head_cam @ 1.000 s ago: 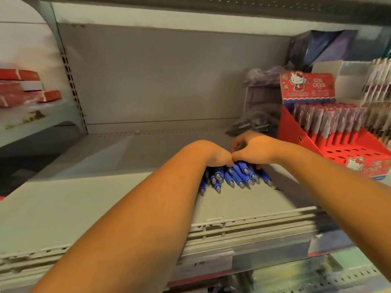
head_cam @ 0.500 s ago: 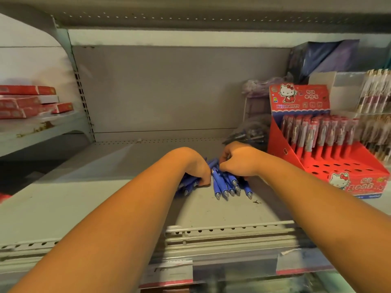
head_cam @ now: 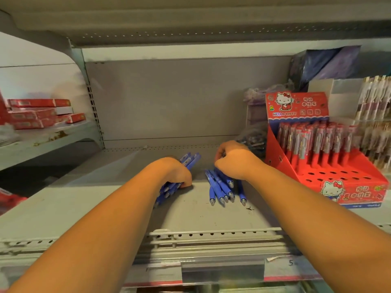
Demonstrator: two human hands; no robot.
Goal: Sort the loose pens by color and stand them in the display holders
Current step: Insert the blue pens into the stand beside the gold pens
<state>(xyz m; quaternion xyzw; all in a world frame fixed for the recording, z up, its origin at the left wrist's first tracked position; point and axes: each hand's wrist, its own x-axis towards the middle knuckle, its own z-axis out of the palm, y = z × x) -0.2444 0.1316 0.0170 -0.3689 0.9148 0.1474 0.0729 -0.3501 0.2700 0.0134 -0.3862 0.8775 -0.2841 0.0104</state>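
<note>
My left hand (head_cam: 176, 174) is clamped around one bundle of blue pens (head_cam: 191, 160). The bundle slants, with the tips toward me and the far ends to the right. My right hand (head_cam: 234, 162) is curled over the far ends of the second group of blue pens (head_cam: 219, 190), which lies flat on the shelf (head_cam: 105, 199), tips toward me. I cannot tell if it really grips them. The red display holder (head_cam: 281, 159) stands to the right, near my right wrist, so this hand is nearer. Both forearms reach forward, almost parallel.
</note>
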